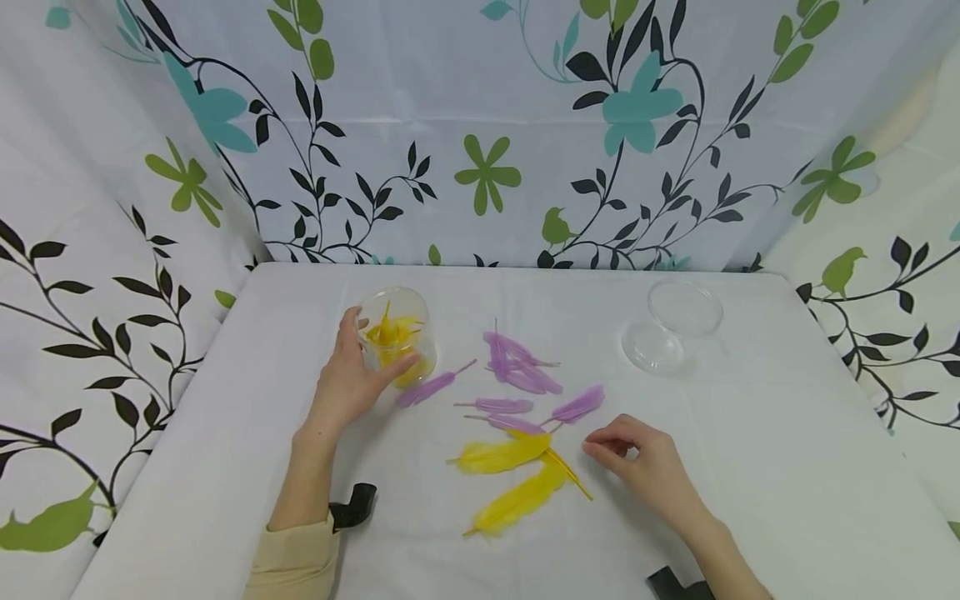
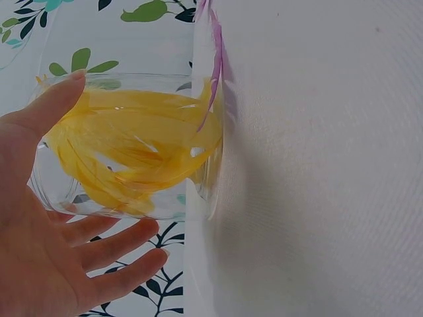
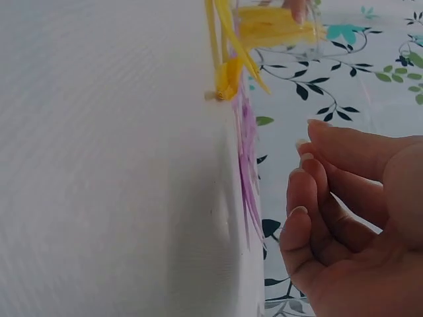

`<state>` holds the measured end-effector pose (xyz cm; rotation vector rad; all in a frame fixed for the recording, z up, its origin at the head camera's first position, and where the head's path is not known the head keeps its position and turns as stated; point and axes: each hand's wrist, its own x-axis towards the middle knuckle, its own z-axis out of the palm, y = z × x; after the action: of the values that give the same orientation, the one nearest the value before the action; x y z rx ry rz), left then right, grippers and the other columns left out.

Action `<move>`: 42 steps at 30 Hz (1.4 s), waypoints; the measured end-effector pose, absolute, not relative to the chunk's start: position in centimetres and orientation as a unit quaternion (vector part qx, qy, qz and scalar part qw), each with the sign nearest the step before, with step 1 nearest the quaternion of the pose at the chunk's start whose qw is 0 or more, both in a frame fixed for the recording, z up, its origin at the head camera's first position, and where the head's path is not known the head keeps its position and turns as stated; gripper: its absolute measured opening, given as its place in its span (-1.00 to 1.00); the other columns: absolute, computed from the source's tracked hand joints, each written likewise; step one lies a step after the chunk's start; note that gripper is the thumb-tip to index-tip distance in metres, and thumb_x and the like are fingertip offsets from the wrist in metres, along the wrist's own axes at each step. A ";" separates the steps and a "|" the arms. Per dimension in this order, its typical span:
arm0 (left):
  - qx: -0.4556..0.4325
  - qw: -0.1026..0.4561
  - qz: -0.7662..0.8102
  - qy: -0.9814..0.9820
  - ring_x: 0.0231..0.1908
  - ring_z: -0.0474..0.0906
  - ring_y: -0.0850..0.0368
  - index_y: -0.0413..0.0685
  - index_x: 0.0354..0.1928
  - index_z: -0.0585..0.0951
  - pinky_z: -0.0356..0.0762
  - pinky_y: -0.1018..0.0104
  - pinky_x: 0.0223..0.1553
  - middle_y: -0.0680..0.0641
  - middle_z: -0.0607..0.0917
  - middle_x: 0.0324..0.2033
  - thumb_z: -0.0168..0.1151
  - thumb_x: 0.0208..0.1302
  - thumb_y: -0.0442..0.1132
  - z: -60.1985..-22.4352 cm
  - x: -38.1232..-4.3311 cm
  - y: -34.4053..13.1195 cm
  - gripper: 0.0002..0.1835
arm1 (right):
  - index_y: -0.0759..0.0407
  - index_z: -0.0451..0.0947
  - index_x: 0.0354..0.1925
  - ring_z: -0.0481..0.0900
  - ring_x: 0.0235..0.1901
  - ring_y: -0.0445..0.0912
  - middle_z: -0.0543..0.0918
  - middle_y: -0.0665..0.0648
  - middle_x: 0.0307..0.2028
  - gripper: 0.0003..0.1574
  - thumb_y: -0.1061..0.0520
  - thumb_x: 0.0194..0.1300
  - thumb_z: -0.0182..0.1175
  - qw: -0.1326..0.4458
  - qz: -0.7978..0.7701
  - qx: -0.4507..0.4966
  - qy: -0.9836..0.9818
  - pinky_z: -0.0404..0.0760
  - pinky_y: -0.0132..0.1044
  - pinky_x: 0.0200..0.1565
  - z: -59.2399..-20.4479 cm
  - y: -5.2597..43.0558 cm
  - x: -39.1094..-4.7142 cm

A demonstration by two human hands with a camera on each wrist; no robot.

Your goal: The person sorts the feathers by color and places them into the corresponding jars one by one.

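My left hand (image 1: 347, 387) grips a transparent jar (image 1: 422, 321) at the left, thumb on the near side and fingers round the other. Yellow feathers (image 2: 132, 132) are bunched inside the jar, some rising towards its rim. My right hand (image 1: 641, 458) hovers over the table beside the loose feathers, fingers loosely bent and thumb near the index fingertip, with nothing between them. Closest to it are a few yellow feathers (image 1: 517, 500) and a purple feather (image 1: 579, 405). Another purple feather (image 1: 431, 389) lies close by the jar's base.
Several more purple feathers (image 1: 517, 367) are scattered mid-table. A second transparent jar (image 1: 670, 330) stands at the back right. White cloth covers the table (image 1: 787, 467), and a leaf-patterned curtain (image 1: 450, 100) hangs behind and at both sides. Black straps (image 1: 352, 506) show at the wrists.
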<state>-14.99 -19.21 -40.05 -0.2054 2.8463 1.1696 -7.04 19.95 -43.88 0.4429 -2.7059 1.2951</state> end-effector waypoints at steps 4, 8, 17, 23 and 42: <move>-0.070 0.030 0.379 0.922 0.40 0.20 -0.42 0.15 0.58 -0.27 0.22 -0.45 0.28 -0.23 0.13 0.53 0.28 0.09 0.45 -40.1 -14.9 -19.3 0.26 | -0.07 0.73 -0.36 0.51 -0.47 -0.32 0.59 -0.25 -0.47 -0.83 0.21 0.12 0.48 0.038 0.424 0.174 -0.888 0.58 -0.43 -0.38 -44.1 20.0 -6.7; -0.071 0.027 0.376 0.924 0.40 0.21 -0.43 0.15 0.58 -0.27 0.22 -0.46 0.27 -0.24 0.13 0.52 0.28 0.10 0.44 -40.0 -14.8 -19.4 0.26 | -0.02 0.71 -0.37 0.51 -0.49 -0.34 0.58 -0.24 -0.49 -0.80 0.26 0.07 0.49 0.021 0.421 0.197 -0.885 0.58 -0.42 -0.41 -44.4 20.3 -6.6; -0.076 0.030 0.376 0.923 0.41 0.19 -0.42 0.15 0.58 -0.27 0.19 -0.49 0.27 -0.25 0.11 0.53 0.29 0.10 0.42 -40.2 -14.8 -19.4 0.26 | -0.12 0.65 -0.43 0.42 -0.51 -0.33 0.50 -0.23 -0.54 -0.79 -0.07 0.07 0.52 -0.080 0.390 0.189 -0.898 0.46 -0.45 -0.45 -44.8 20.6 -6.1; -0.077 0.033 0.379 0.921 0.41 0.18 -0.42 0.17 0.58 -0.27 0.20 -0.49 0.26 -0.24 0.12 0.53 0.30 0.10 0.41 -40.3 -14.9 -19.4 0.25 | -0.12 0.62 -0.46 0.40 -0.52 -0.34 0.47 -0.22 -0.55 -0.75 -0.08 0.04 0.54 -0.090 0.377 0.204 -0.899 0.45 -0.46 -0.46 -44.9 20.6 -5.9; -0.065 0.030 0.382 0.921 0.43 0.16 -0.41 0.18 0.58 -0.28 0.20 -0.47 0.28 -0.21 0.13 0.53 0.29 0.11 0.41 -40.3 -15.0 -19.2 0.24 | -0.09 0.68 -0.45 0.39 -0.51 -0.37 0.46 -0.26 -0.54 -0.83 0.19 0.14 0.45 -0.055 0.379 0.213 -0.899 0.46 -0.47 -0.47 -45.4 20.6 -6.0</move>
<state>-14.97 -19.19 -40.32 -0.2011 2.8399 1.1783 -5.97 20.61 -45.38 0.6946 -2.9277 1.2336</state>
